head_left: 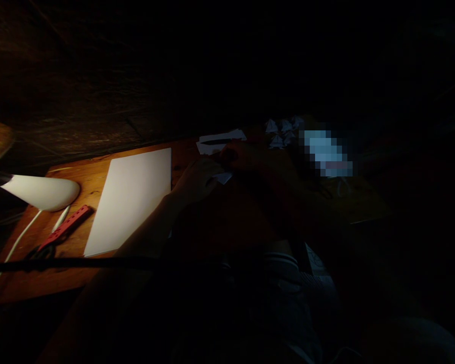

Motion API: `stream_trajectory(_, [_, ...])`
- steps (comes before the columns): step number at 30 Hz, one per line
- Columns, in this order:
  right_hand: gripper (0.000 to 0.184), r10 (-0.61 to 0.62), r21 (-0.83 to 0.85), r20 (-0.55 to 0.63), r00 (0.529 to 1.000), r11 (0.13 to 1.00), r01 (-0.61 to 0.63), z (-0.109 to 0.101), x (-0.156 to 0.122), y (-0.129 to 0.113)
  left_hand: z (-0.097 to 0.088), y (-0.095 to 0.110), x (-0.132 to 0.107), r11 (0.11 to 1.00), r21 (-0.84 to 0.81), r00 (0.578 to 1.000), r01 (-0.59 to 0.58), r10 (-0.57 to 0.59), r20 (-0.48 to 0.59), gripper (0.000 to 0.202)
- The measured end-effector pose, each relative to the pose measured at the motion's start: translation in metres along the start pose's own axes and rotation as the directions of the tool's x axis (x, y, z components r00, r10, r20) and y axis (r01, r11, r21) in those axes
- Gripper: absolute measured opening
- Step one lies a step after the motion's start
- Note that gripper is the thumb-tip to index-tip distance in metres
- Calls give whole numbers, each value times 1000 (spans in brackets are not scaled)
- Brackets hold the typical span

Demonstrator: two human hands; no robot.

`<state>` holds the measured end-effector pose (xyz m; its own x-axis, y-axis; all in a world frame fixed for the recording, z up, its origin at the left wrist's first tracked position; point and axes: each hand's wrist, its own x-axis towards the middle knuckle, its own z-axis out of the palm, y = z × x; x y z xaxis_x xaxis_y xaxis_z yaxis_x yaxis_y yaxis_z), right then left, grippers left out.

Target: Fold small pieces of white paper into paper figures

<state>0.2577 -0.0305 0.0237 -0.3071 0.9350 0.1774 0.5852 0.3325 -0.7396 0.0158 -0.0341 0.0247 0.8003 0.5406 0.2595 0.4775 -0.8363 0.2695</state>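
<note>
A small piece of folded white paper shows beneath my hands at the middle of the wooden table. My left hand is closed on it, fingers bent over its left side. From the right, my right hand meets the left one with curled fingers, pinching the same paper; deep shadow hides its fingertips. Just beyond the hands are pieces of white paper, with a dark slender object lying across them. Several pointed folded-paper shapes stand together to the right.
A stack of white sheets lies left of my left forearm. Farther left are a white lamp with its cord, a red strip with holes and a white pen-like object. A pixelated bright screen glows at right. A dark cable crosses in front.
</note>
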Motion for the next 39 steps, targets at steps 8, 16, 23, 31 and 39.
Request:
stream_trajectory(8, [34, -41, 50, 5, 999, 998, 40, 2, 5, 11, -3, 3, 1, 1000, 23, 1000, 15, -15, 27, 38])
stream_trajectory(16, [36, -10, 36, -5, 1000, 999, 10, 7, 8, 6, -3, 10, 4, 997, 56, 998, 55, -57, 34, 29])
stream_trajectory(23, [35, 25, -51, 23, 999, 998, -23, 0, 0, -5, -7, 13, 3, 995, 71, 995, 73, -77, 56, 35])
stream_trajectory(31, [33, 25, -109, 15, 1000, 994, -23, 3, 0, -3, -3, 7, 2, 996, 42, 995, 77, -80, 63, 37])
stream_trajectory(39, [37, 26, -121, 48, 999, 993, -20, 1, -2, -7, -4, 8, 1, 996, 48, 995, 72, -75, 62, 41])
